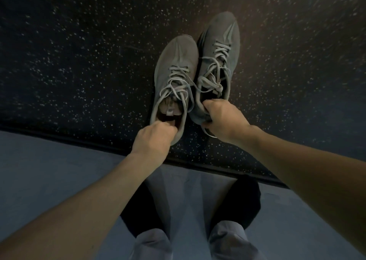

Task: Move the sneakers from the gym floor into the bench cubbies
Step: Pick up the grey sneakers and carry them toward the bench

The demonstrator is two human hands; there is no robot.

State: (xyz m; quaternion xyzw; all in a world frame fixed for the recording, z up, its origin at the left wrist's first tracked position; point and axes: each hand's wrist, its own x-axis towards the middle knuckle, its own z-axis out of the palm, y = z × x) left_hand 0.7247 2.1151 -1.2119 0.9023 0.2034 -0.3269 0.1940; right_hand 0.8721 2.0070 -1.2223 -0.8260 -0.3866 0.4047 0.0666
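Two grey lace-up sneakers lie side by side over the dark speckled gym floor, toes pointing away from me. My left hand [153,138] grips the heel collar of the left sneaker [176,61], fingers curled into its opening. My right hand [222,115] grips the heel of the right sneaker [219,40], which sits a little farther away. Loose grey laces trail over both shoes. No bench or cubby is in view.
The speckled black floor [79,51] spreads on all sides of the shoes. A dark strip [59,137] separates it from a smooth blue-grey floor [49,170] where my feet in black socks [243,204] stand below the hands.
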